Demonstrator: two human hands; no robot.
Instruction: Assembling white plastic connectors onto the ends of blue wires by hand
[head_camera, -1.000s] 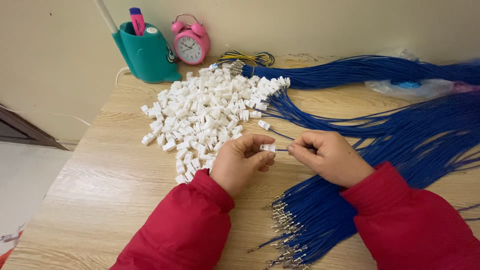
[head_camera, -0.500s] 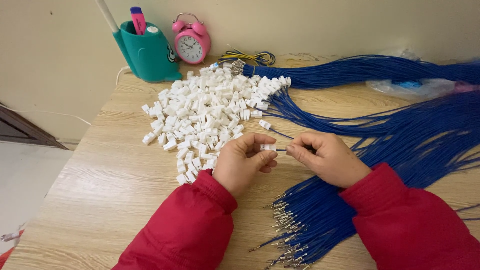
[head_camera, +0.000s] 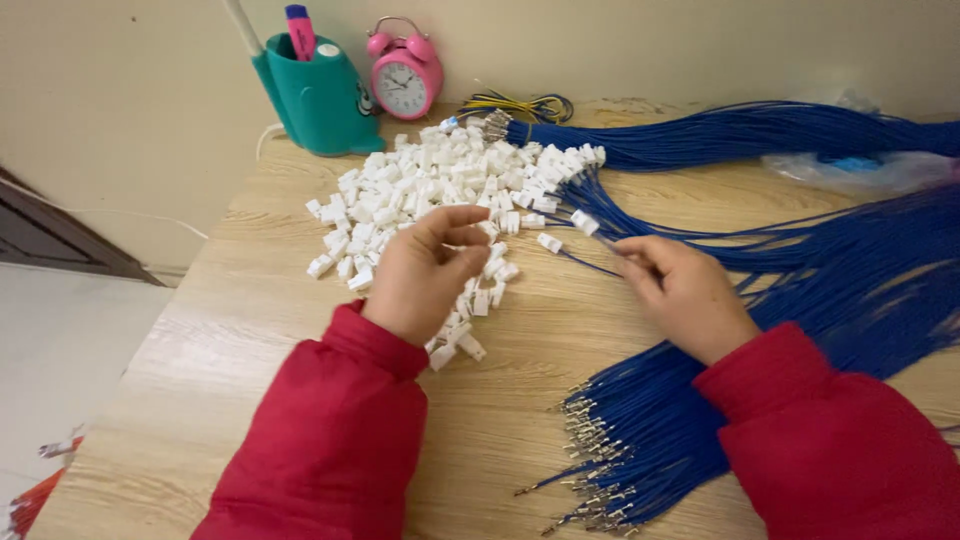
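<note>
Nearest the viewer, blue wires (head_camera: 640, 450) w/ metal crimp tips are fanning over the table (head_camera: 200, 340). Left hand (head_camera: 425, 270) is hovering at the near edge of the white connector pile (head_camera: 440, 190), grip narrow, fingers curled, can't tell if it's pinching one; right hand (head_camera: 685, 290) is pinching a wire w/ a housing (head_camera: 583, 222) on its end. Best picking one housing only, cavity facing the tip, while the right is keeping the wire straight.

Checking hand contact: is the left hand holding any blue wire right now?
No, the left hand is over the pile of white connectors, while the right hand handles the blue wires.
</note>
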